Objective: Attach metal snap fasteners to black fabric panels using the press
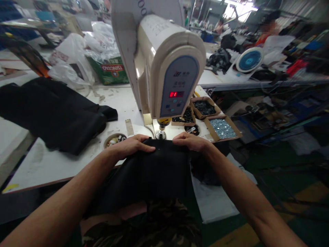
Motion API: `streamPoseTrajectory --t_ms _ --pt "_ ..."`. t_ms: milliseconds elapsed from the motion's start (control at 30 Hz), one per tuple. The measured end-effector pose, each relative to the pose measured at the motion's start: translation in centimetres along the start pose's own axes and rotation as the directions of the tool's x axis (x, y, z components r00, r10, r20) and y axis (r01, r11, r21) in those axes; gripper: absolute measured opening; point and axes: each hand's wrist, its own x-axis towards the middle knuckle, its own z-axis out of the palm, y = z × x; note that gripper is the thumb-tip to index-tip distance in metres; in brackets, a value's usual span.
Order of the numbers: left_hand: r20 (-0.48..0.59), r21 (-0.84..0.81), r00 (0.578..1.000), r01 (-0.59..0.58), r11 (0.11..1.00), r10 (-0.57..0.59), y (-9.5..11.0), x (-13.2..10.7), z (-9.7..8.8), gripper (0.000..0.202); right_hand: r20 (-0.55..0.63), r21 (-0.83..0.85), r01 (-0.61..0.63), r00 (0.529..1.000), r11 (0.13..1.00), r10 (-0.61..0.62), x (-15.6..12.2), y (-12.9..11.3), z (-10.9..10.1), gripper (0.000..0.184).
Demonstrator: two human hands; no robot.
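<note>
A piece of black fabric (164,171) hangs over the table's front edge towards my lap. Its upper edge lies at the die of a cream-coloured snap-fastening machine (160,133). My left hand (137,144) pinches that edge on the left, thumb on top. On the right, my right hand (189,140) grips the same edge, fingers closed. Between the hands, a tiny light spot shows on the fabric. The machine's head (177,75) stands just above and behind, its red display lit.
More black fabric (51,113) lies piled on the left of the table. A round bowl of small parts (114,140) sits near my left hand. Cardboard boxes hold silver fasteners (222,128) and dark pieces (204,107) on the right. Behind are a green bag (110,70) and a fan (249,60).
</note>
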Motion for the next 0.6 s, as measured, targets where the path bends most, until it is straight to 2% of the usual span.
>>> streamPoseTrajectory --t_ms 67,167,267,333,400,467,533,600 --pt "-0.036 0.031 0.999 0.033 0.999 -0.032 0.3 -0.8 -0.8 0.044 0.075 -0.050 0.018 0.997 0.999 -0.014 -0.4 0.5 -1.0 0.052" --pt "-0.082 -0.067 0.988 0.129 0.989 -0.134 0.4 -2.2 -2.2 0.053 0.119 -0.069 -0.022 0.992 0.997 0.030 -1.2 1.4 -2.6 0.056" --pt "-0.236 -0.168 0.940 0.210 0.963 -0.246 -0.2 -3.2 -3.5 0.069 0.104 -0.060 -0.083 0.991 0.995 0.089 -1.9 2.2 -3.8 0.059" --pt "-0.320 -0.187 0.912 0.204 0.961 -0.256 -0.9 -3.5 -4.2 0.072 0.088 -0.071 -0.064 0.994 0.995 0.070 -2.3 2.5 -4.3 0.058" --pt "-0.361 -0.174 0.901 0.187 0.967 -0.239 -1.5 -3.6 -4.4 0.069 0.091 -0.100 -0.012 0.996 0.995 0.022 -2.7 2.5 -4.4 0.054" --pt "-0.351 -0.142 0.908 0.191 0.971 -0.230 -1.7 -3.7 -4.2 0.065 0.130 -0.141 0.017 0.992 0.990 0.001 -2.9 2.1 -4.0 0.051" --pt "-0.290 -0.098 0.936 0.179 0.979 -0.200 -1.6 -3.8 -3.4 0.058 0.179 -0.172 0.019 0.984 0.985 0.012 -2.9 1.6 -3.1 0.049" --pt "-0.211 -0.043 0.970 0.115 0.992 -0.121 -1.1 -3.8 -2.2 0.048 0.206 -0.168 0.036 0.979 0.985 -0.001 -2.5 1.1 -1.8 0.049"
